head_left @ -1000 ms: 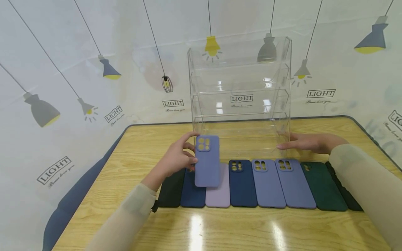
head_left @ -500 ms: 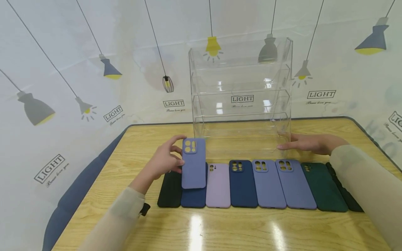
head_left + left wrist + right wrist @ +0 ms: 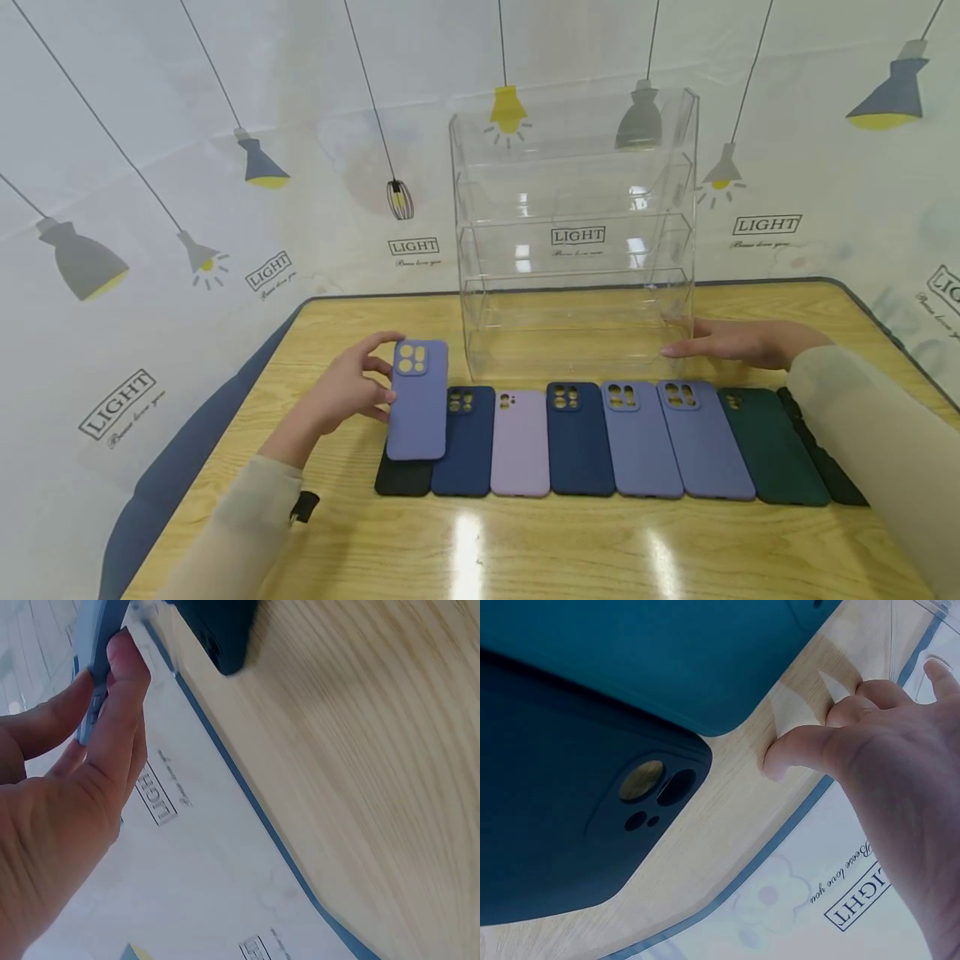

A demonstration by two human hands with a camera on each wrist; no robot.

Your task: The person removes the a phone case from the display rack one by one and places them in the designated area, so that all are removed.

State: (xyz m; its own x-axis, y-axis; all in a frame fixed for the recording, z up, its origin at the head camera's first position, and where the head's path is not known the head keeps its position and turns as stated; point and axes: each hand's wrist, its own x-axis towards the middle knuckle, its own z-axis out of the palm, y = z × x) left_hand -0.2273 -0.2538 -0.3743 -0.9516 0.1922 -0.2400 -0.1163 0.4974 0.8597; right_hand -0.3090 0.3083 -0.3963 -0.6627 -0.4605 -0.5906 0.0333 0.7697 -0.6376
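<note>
My left hand (image 3: pixel 348 387) pinches a periwinkle phone case (image 3: pixel 418 408) by its left edge, upright, camera holes at the top. It hangs over the black phone case (image 3: pixel 402 477) at the row's left end and covers most of it. In the left wrist view, thumb and fingers (image 3: pixel 129 656) grip the case's edge. A clear stepped acrylic display rack (image 3: pixel 573 250) stands at the back of the table. My right hand (image 3: pixel 738 343) holds its lower right side, thumb in front. The right wrist view shows bent fingers (image 3: pixel 802 750) low by the wood.
Phone cases lie side by side along the wooden table (image 3: pixel 555 550): navy (image 3: pixel 463 450), pale lilac (image 3: pixel 520 450), a second navy (image 3: pixel 581 450), two periwinkle ones (image 3: pixel 643 450), dark green (image 3: pixel 776 454) and a black one partly under the right sleeve. A wall hanging (image 3: pixel 322 150) rises behind.
My left hand has carried the periwinkle case leftward and slightly down, from over the lilac and navy cases to over the black one. The right hand and rack have stayed put.
</note>
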